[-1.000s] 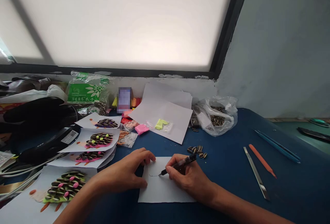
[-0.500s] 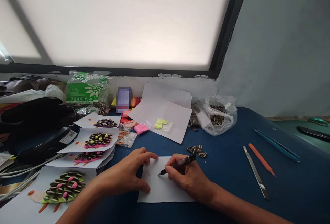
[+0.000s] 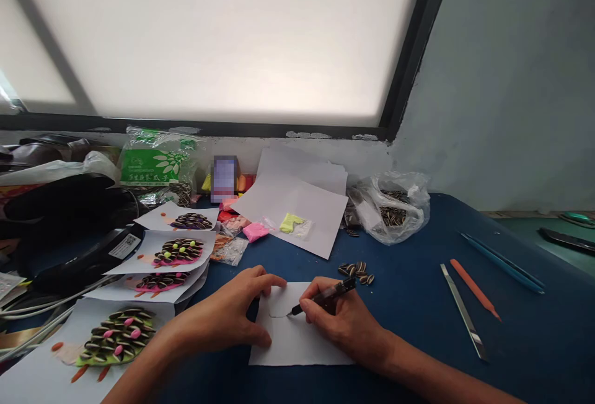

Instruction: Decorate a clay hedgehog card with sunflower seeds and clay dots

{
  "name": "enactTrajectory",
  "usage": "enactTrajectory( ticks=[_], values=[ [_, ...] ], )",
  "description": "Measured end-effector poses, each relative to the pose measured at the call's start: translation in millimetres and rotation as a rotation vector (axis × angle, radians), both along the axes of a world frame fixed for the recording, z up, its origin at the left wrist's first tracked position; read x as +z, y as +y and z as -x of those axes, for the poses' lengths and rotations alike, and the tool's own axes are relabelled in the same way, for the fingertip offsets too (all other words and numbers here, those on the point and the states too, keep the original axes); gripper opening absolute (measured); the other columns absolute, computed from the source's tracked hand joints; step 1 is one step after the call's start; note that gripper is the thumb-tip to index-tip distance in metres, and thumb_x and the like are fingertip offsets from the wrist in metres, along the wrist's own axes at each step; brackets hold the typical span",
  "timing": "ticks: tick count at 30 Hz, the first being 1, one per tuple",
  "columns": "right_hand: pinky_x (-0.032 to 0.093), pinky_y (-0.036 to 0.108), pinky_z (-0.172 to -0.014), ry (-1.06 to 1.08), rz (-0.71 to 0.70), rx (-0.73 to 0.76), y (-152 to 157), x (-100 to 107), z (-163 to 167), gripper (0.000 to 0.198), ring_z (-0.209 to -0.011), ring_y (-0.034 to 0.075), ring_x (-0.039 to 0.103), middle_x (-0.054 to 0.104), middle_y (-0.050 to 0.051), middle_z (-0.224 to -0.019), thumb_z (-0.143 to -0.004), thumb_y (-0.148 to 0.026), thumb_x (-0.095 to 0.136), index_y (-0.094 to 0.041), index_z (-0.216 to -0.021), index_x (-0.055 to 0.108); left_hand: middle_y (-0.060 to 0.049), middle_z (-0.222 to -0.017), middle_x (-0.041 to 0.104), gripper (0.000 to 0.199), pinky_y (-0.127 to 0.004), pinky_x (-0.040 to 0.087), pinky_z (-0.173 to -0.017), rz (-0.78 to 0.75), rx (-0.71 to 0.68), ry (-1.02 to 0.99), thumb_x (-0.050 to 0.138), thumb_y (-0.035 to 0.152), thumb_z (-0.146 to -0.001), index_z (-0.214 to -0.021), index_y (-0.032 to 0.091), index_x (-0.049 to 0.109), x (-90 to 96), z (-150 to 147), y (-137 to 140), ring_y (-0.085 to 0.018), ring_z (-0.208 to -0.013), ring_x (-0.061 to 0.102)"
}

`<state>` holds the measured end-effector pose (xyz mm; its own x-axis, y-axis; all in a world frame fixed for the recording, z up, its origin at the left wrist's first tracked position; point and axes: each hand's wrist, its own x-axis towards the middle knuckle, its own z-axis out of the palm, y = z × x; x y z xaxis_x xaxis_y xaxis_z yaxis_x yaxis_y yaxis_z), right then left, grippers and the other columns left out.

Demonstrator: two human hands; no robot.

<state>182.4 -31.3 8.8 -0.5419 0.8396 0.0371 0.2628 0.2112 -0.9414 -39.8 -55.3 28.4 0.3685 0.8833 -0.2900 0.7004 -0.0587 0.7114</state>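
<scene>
A white sheet of paper (image 3: 297, 348) lies on the blue tabletop with a short curved dark line drawn near its upper left. My right hand (image 3: 341, 317) grips a black pen (image 3: 325, 295), its tip touching the paper at the line's right end. Spread over the sheet's left edge, my left hand (image 3: 237, 308) has thumb and fingers apart and holds the paper flat. Just beyond the sheet sits a small pile of sunflower seeds (image 3: 357, 271).
Hedgehog pictures made with seeds (image 3: 118, 336) lie at left, beside cables and dark objects. Behind are a green seed bag (image 3: 153, 165), pink clay (image 3: 255, 232), blank sheets (image 3: 316, 206) and a plastic bag of seeds (image 3: 395, 212). A blade (image 3: 465, 314), orange tool (image 3: 476, 289) and blue tweezers (image 3: 504, 264) lie right.
The pen tip has moved very slightly to the right along the drawn line. The whole view has shifted a little; my left hand stays in place on the paper.
</scene>
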Motion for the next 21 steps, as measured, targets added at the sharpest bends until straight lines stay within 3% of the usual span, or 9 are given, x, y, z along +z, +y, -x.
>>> enactTrajectory(
  ticks=[21],
  values=[
    [0.041, 0.025, -0.058, -0.009, -0.018, -0.008, -0.3, 0.8, 0.8, 0.016, -0.062, 0.014, 0.053, 0.059, 0.001, -0.064, -0.082, -0.028, 0.057, -0.016, -0.072, 0.062, -0.001, -0.111, 0.046, 0.066, -0.034, 0.04, -0.096, 0.02, 0.004, -0.004, 0.072, 0.023, -0.062, -0.124, 0.03, 0.054, 2.2, -0.3, -0.8, -0.024, -0.108, 0.048]
  ],
)
